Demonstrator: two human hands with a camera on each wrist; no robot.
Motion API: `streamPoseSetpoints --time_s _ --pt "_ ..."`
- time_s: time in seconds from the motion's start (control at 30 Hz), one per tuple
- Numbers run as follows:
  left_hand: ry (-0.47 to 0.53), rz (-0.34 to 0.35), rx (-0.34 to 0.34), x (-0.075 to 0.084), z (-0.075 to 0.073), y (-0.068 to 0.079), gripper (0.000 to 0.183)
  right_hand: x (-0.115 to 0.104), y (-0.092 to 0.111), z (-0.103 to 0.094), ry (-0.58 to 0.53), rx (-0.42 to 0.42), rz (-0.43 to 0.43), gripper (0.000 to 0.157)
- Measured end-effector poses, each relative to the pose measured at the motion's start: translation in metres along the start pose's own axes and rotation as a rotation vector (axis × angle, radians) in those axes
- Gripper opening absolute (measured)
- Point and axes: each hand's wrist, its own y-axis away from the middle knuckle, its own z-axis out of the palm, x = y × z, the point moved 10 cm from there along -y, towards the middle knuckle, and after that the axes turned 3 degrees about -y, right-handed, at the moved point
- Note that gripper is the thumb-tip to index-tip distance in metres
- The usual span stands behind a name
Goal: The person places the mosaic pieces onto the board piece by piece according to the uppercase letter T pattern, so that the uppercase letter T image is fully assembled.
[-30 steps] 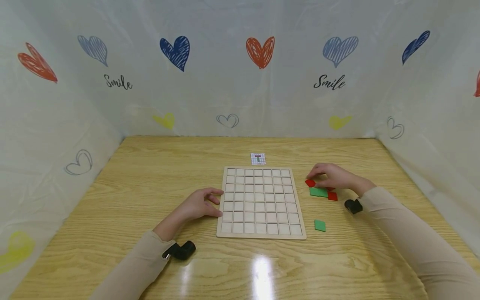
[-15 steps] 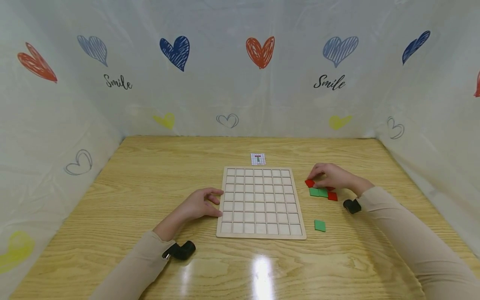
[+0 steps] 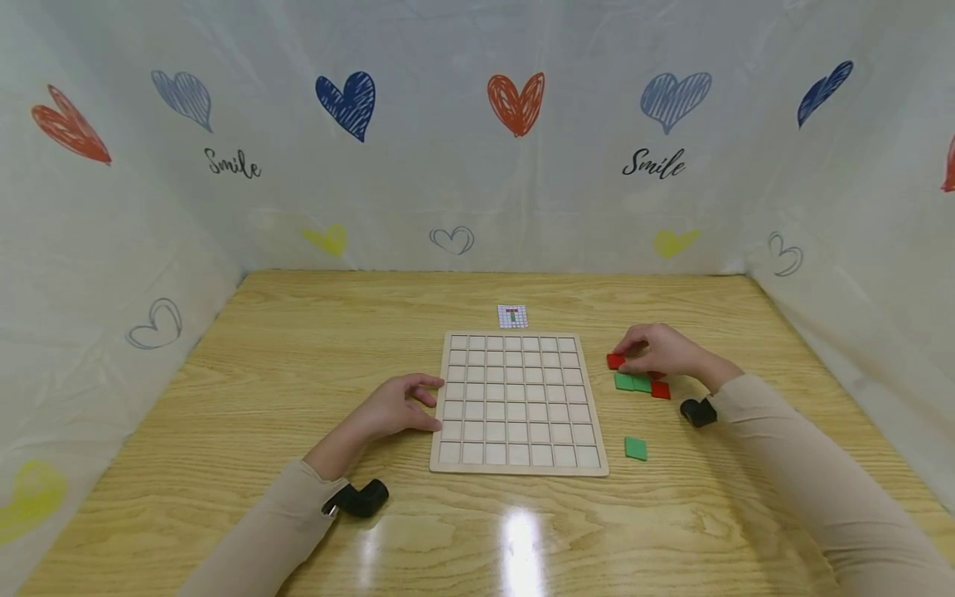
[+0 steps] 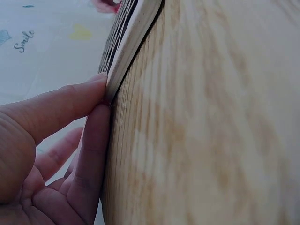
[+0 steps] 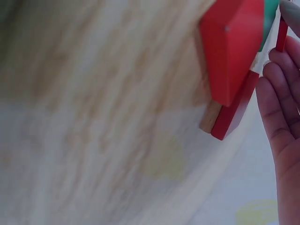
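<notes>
Between thumb and fingers, my right hand pinches a red square tile; in the right wrist view this tile is seen edge-on. Just below that hand lie two green tiles side by side and a red tile. Another red tile is partly hidden under the hand in the head view. My left hand, fingers loosely bent, touches the left edge of a wooden grid board with thumb and fingertips. The board's square cells hold no tiles.
A single green tile lies apart, right of the board's near corner. Behind the board is a small card printed with a grid and a T-shaped pattern. A white curtain with hearts encloses the wooden table.
The red tile in my right hand has turned slightly, and the green tiles beneath now show a seam between them. My left hand keeps its place at the board.
</notes>
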Motion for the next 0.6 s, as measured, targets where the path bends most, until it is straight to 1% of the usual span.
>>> streamPoseSetpoints --time_s 0.23,0.4,0.6 --pt "-0.004 -0.008 0.007 -0.001 -0.001 -0.001 0.063 -0.004 0.003 -0.004 -0.003 0.048 -0.005 0.020" --pt "-0.006 -0.010 0.009 -0.001 0.000 -0.001 0.063 -0.010 0.004 -0.005 0.007 0.064 -0.009 0.021" --pt "-0.004 -0.015 0.006 0.000 0.000 0.000 0.063 -0.017 0.004 -0.004 0.021 0.084 -0.035 0.019"
